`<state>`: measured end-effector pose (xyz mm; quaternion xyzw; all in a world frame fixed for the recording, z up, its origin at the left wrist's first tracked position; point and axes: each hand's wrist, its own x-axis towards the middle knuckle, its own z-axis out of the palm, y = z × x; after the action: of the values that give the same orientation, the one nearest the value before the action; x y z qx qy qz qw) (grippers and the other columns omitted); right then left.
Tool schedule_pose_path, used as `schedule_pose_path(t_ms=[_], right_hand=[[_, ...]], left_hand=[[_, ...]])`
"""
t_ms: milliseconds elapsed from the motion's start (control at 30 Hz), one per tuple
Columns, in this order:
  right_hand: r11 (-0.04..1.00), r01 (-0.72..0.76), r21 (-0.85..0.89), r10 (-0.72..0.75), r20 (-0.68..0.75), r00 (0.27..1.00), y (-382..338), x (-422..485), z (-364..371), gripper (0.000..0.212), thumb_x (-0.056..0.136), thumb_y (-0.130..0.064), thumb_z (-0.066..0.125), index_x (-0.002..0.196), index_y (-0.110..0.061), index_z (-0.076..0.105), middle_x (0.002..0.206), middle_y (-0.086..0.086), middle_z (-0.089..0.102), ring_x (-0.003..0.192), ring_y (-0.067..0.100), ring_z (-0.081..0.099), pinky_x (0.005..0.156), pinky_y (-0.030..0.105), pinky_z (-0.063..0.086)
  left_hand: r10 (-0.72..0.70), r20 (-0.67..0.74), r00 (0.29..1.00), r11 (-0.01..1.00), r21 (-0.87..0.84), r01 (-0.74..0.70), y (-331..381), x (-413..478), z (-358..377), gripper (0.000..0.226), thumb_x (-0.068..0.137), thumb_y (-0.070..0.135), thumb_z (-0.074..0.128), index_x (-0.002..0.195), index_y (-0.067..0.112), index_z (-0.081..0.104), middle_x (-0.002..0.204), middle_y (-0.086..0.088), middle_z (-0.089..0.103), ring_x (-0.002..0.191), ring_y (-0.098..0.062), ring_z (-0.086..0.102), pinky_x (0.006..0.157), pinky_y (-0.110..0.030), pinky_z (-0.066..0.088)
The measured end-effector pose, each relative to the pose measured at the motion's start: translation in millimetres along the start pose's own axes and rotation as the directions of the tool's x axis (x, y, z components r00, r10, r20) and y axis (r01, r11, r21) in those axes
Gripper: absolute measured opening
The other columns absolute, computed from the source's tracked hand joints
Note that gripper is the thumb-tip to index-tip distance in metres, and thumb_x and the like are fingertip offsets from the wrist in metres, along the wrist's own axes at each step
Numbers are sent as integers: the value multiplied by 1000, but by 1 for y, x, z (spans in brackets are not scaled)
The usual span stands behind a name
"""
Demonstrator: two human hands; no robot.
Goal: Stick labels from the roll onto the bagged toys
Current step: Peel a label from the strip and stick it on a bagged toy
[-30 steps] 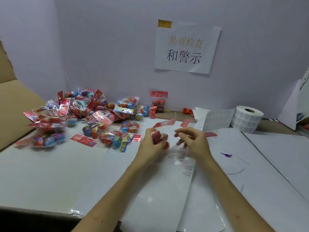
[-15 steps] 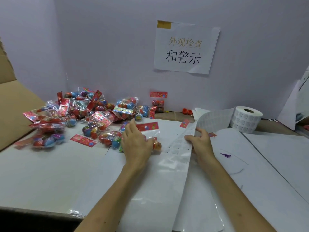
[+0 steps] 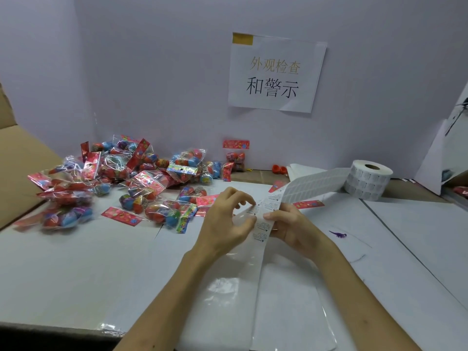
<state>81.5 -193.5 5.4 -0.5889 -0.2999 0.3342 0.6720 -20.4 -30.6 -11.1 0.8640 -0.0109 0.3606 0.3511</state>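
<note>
A white label roll [image 3: 367,182] stands at the back right. Its label strip [image 3: 314,183] runs left to my hands and then down the white table [image 3: 76,269] toward me. My right hand [image 3: 291,228] pinches the strip from the right. My left hand [image 3: 226,220] curls at the strip's left edge, index fingertip on a printed label and thumb below it. A bagged toy [image 3: 193,196] lies just left of my left hand. The pile of bagged toys [image 3: 121,173], clear bags of coloured eggs with red headers, covers the back left.
One bagged toy [image 3: 235,155] leans upright against the back wall under a paper sign [image 3: 276,72]. A cardboard box flap [image 3: 17,171] borders the left side. Loose red header cards [image 3: 307,204] lie behind my right hand. White sheets [image 3: 430,224] cover the right side.
My left hand set the bagged toy down by the pile and came back to the strip. My right hand lifted the strip off the table and now holds it between both hands.
</note>
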Motion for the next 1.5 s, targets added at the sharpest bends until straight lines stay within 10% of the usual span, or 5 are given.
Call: schedule_pose_path(t_ms=[1067, 1500], right_hand=[[991, -77, 106, 65, 116, 991, 2, -1, 1, 35, 93, 0, 44, 123, -1, 63, 117, 20, 69, 98, 30, 71, 82, 40, 60], [996, -86, -31, 90, 117, 989, -1, -4, 4, 38, 96, 7, 40, 127, -3, 59, 107, 11, 75, 94, 27, 74, 78, 36, 59]], left_hand=[[84, -104, 991, 995, 68, -77, 2, 2, -1, 8, 88, 19, 79, 91, 12, 80, 89, 1, 69, 76, -13, 59, 62, -15, 43], [-108, -240, 965, 990, -113, 82, 2, 7, -3, 5, 91, 11, 74, 88, 13, 78, 76, 12, 69, 74, -6, 65, 59, -10, 45]])
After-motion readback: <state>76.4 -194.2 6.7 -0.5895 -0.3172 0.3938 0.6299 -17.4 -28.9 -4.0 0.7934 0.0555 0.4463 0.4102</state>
